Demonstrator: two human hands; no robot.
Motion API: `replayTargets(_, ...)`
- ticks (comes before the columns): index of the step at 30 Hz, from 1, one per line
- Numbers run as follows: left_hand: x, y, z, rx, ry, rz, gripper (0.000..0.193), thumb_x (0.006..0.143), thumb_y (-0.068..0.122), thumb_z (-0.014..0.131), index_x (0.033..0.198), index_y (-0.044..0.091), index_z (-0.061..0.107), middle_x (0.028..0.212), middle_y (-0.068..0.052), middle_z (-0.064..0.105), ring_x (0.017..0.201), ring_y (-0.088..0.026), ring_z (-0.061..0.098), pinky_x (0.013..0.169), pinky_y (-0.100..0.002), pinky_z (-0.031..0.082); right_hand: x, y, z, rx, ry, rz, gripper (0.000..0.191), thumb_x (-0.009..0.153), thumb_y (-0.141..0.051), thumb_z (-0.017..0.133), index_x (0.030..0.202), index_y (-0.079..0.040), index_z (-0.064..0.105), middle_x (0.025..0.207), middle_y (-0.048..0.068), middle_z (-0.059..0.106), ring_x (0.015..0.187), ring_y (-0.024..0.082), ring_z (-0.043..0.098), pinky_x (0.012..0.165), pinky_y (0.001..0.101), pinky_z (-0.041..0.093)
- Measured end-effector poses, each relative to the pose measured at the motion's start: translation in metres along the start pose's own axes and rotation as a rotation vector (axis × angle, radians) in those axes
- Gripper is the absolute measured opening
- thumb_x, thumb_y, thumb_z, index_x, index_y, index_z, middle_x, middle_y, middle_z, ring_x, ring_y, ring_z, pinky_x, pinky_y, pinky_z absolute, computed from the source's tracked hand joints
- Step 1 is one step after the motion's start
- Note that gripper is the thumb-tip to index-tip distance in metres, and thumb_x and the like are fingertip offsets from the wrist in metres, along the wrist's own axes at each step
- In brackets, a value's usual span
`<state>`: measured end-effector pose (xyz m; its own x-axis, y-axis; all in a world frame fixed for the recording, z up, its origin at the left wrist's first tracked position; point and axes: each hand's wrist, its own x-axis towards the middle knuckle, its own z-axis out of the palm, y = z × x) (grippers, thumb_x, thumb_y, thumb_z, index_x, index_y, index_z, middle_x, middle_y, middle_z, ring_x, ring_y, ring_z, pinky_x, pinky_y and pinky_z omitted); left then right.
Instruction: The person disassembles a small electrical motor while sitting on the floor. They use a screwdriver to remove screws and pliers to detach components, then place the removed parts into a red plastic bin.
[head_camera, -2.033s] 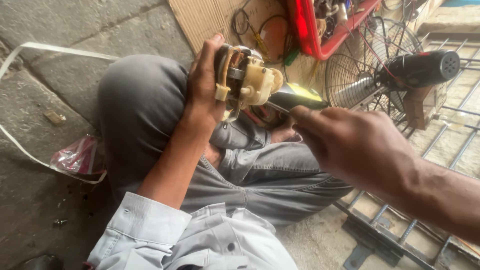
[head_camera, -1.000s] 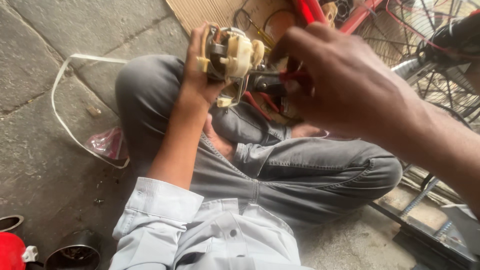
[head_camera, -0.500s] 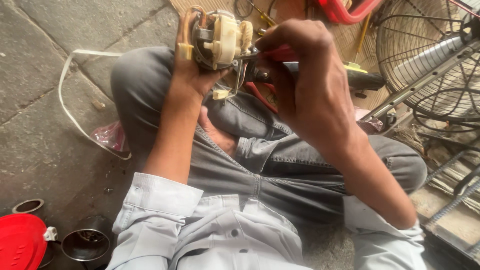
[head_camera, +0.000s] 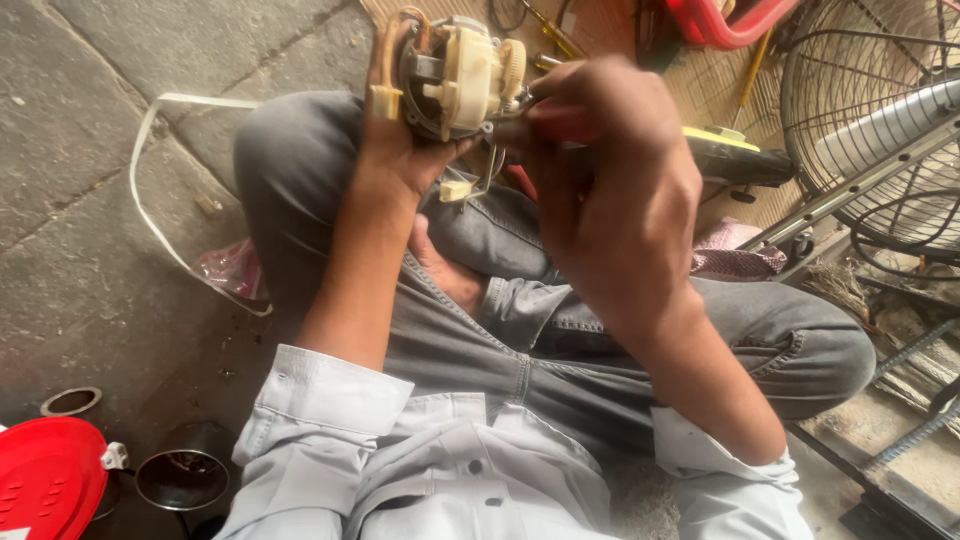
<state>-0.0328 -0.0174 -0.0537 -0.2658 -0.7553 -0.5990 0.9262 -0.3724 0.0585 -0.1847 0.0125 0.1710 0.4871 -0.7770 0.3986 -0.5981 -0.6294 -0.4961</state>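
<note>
- Grey concrete paving (head_camera: 90, 200) forms the work floor, with the person sitting cross-legged on it in grey trousers and a pale shirt.
- Left hand (head_camera: 400, 140) is wrapped around the small fan motor (head_camera: 455, 75), thumb and fingers clasping its cream plastic housing from behind; it is held up at the far side of the lap, seemingly so the face with the gear turns toward the other hand.
- Right hand (head_camera: 610, 190) is clenched round a red-handled tool (head_camera: 555, 125), probably a screwdriver; its tip meets the motor's right side, though the exact contact point is hidden by the fingers.
- A small cream connector (head_camera: 455, 190) dangles on wires just below the motor, hanging free above the knee.
- Far right, a wire fan guard (head_camera: 870, 100) stands beside a metal pole, and a red plastic basket (head_camera: 725, 20) sits at the far edge, all near the hands.
- A yellow-and-black tool (head_camera: 735, 160) lies just behind the right hand.
- On the left, a white strap (head_camera: 150, 200) loops over the paving next to a crumpled plastic bag (head_camera: 225, 270).
- Near left corner: a red lid (head_camera: 50, 480) and a dark round cup (head_camera: 180, 480), well apart from the hands.
</note>
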Motion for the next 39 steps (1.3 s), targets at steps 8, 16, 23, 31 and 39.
replayTargets(8, 0.005, -0.002, -0.007, 0.024, -0.005, -0.021, 0.075, 0.085, 0.072, 0.054, 0.136, 0.018, 0.06, 0.133, -0.012, 0.065, 0.117, -0.031, 0.063, 0.095, -0.056, 0.054, 0.035, -0.009, -0.005, 0.048, -0.096, -0.238, 0.044, 0.095, 0.004, 0.078, 0.122, -0.005, 0.045, 0.109, 0.014, 0.067, 0.104, 0.028, 0.069, 0.088, 0.043, 0.059)
replayTargets(16, 0.003, -0.004, -0.001, 0.111, 0.082, 0.012, 0.077, 0.087, 0.072, 0.045, 0.141, 0.018, 0.054, 0.137, -0.017, 0.061, 0.123, -0.035, 0.063, 0.099, -0.058, 0.055, 0.001, 0.012, 0.012, 0.509, 0.086, 0.181, 0.041, 0.108, 0.009, 0.067, 0.13, -0.009, 0.038, 0.128, 0.013, 0.064, 0.109, 0.016, 0.072, 0.088, 0.0247, 0.067)
replayTargets(23, 0.002, -0.001, -0.001, 0.045, -0.024, 0.009, 0.072, 0.091, 0.067, 0.048, 0.138, 0.013, 0.058, 0.131, -0.016, 0.064, 0.118, -0.032, 0.064, 0.091, -0.054, 0.06, -0.009, 0.011, 0.013, 0.214, 0.012, 0.092, 0.054, 0.108, 0.021, 0.07, 0.139, -0.008, 0.035, 0.127, 0.019, 0.062, 0.108, 0.021, 0.074, 0.088, 0.0273, 0.07)
replayTargets(31, -0.003, 0.001, 0.003, -0.014, -0.069, -0.007, 0.07, 0.092, 0.063, 0.052, 0.138, 0.011, 0.059, 0.13, -0.015, 0.064, 0.114, -0.031, 0.066, 0.089, -0.052, 0.062, -0.014, 0.006, 0.02, 0.253, 0.128, 0.122, 0.054, 0.115, 0.012, 0.076, 0.138, -0.009, 0.032, 0.129, 0.011, 0.057, 0.114, 0.015, 0.071, 0.09, 0.0278, 0.069)
replayTargets(39, 0.002, -0.001, -0.006, 0.008, -0.093, 0.011, 0.072, 0.091, 0.068, 0.054, 0.135, 0.011, 0.06, 0.128, -0.013, 0.065, 0.114, -0.031, 0.064, 0.09, -0.053, 0.059, 0.011, -0.01, 0.054, 0.669, 0.586, 0.19, 0.022, 0.12, -0.028, 0.043, 0.115, -0.007, 0.046, 0.097, 0.01, 0.058, 0.074, 0.015, 0.056, 0.065, 0.0269, 0.051)
